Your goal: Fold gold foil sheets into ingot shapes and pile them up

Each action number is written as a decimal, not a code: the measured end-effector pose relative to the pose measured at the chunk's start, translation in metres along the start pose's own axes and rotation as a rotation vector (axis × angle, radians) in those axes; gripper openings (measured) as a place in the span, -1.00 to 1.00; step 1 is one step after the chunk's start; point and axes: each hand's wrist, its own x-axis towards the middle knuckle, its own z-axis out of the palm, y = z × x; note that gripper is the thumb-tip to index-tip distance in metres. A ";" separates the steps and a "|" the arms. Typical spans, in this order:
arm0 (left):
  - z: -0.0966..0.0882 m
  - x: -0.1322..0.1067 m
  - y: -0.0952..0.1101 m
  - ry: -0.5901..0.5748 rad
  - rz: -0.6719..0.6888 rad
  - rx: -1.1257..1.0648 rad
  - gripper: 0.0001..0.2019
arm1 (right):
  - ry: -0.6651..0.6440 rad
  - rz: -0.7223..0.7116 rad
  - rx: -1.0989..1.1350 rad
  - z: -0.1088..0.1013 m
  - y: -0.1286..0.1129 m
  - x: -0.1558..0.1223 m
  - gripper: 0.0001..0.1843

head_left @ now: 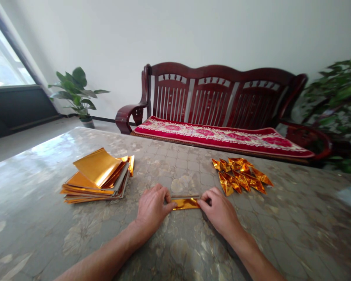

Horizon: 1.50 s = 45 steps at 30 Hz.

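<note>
A sheet of gold foil paper [186, 203], folded into a narrow strip with a greyish edge along its far side, lies on the table in front of me. My left hand [155, 205] pinches its left end between thumb and fingers. At the right end, my right hand [218, 207] grips it the same way. To the left sits an uneven stack of gold foil sheets [96, 175], some with grey backs showing. Beyond my right hand is a cluster of several folded, pointed gold foil pieces [241, 175].
The table [105, 234] has a patterned, shiny covering. Behind it stands a dark red wooden bench [213, 97] with a red floral cushion [222, 136]. A potted plant [78, 93] is at the left and a leafy plant [339, 101] at the right.
</note>
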 end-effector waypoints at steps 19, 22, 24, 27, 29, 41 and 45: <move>0.006 -0.013 0.003 -0.065 0.647 0.194 -0.76 | 0.074 0.047 -0.079 -0.003 -0.004 -0.006 -0.90; 0.003 -0.012 0.007 -0.093 0.677 0.236 -0.72 | 0.085 0.041 -0.065 -0.002 -0.003 -0.006 -0.89; 0.001 -0.012 0.010 -0.098 0.681 0.256 -0.70 | 0.083 0.047 -0.058 -0.002 -0.002 -0.006 -0.88; -0.001 -0.012 0.012 -0.101 0.682 0.271 -0.69 | 0.072 0.043 -0.048 -0.002 -0.002 -0.006 -0.87; -0.001 -0.013 0.013 -0.101 0.677 0.277 -0.69 | 0.065 0.040 -0.037 -0.002 -0.002 -0.006 -0.87; 0.006 -0.019 0.013 -0.092 0.658 0.340 -0.67 | 0.090 0.067 0.016 -0.003 0.000 -0.011 -0.83; 0.006 -0.021 0.015 -0.102 0.656 0.371 -0.67 | 0.115 0.048 0.007 -0.004 0.003 -0.013 -0.85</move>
